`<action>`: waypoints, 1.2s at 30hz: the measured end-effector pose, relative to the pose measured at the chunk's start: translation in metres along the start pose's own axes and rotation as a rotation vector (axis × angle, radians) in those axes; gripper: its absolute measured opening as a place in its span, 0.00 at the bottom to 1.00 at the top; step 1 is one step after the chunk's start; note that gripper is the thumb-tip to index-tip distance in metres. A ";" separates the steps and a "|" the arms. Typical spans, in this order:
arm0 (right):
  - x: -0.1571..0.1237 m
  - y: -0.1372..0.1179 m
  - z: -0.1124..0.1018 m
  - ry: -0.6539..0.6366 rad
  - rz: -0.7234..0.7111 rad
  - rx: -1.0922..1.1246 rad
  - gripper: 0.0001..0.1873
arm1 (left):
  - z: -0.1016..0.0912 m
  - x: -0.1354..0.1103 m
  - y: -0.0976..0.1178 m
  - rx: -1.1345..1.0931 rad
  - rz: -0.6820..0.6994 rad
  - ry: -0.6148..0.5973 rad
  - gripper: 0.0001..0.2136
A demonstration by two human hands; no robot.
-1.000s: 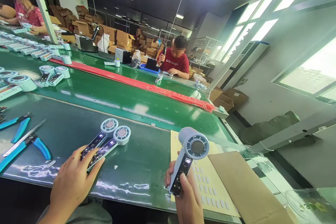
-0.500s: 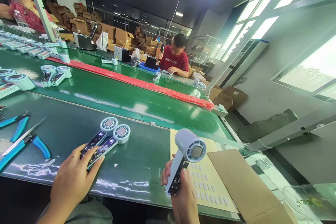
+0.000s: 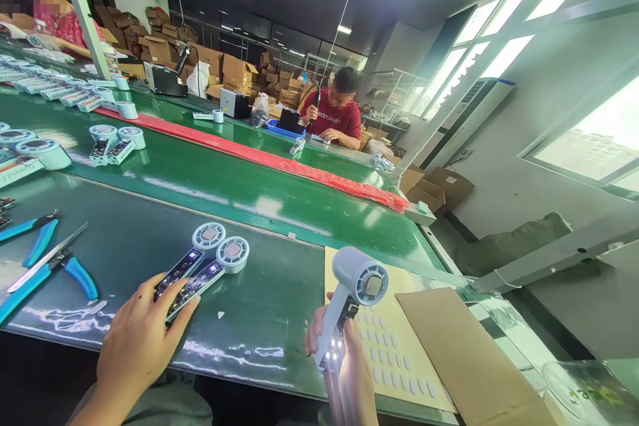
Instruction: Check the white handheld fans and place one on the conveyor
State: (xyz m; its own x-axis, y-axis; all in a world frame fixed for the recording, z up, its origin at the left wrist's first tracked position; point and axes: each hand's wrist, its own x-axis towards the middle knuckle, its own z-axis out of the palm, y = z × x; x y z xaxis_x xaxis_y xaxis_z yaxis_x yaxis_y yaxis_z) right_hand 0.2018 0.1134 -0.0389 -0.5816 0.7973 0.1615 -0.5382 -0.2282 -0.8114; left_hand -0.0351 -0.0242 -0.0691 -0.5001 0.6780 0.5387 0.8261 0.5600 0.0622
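My right hand [image 3: 347, 376] grips the handle of a pale blue handheld fan [image 3: 352, 293], held upright above the bench with its round head facing me and small lights glowing at the handle's lower end. My left hand [image 3: 137, 343] rests flat on the dark green bench [image 3: 264, 319], its fingertips on the handles of two more fans [image 3: 204, 266] lying side by side, heads pointing away from me.
Blue-handled pliers and cutters [image 3: 44, 259] lie at the left. A yellow sticker sheet [image 3: 394, 346] and brown cardboard [image 3: 464, 359] lie at the right. Beyond runs a green conveyor [image 3: 224, 180] with more fans [image 3: 112, 143]. A person in a red shirt [image 3: 337, 116] sits opposite.
The fan in my right hand has tilted and turned slightly, and lights now glow at the bottom of its handle. My left hand has stayed on the two lying fans.
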 end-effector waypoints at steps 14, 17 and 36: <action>-0.004 0.010 0.007 0.096 0.134 -0.312 0.17 | -0.002 -0.001 0.000 0.012 -0.014 -0.019 0.19; -0.005 0.012 0.008 0.171 0.126 -0.474 0.29 | -0.003 -0.001 0.002 -0.001 -0.032 -0.041 0.19; 0.014 0.011 -0.004 0.093 0.234 -0.513 0.31 | -0.006 0.001 0.007 -0.035 -0.059 -0.080 0.18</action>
State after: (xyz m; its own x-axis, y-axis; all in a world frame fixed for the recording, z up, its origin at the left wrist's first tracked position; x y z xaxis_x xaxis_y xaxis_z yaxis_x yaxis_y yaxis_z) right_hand 0.1901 0.1243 -0.0476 -0.5808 0.8094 -0.0866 -0.0226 -0.1224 -0.9922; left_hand -0.0280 -0.0221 -0.0636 -0.5659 0.6810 0.4648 0.8027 0.5838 0.1220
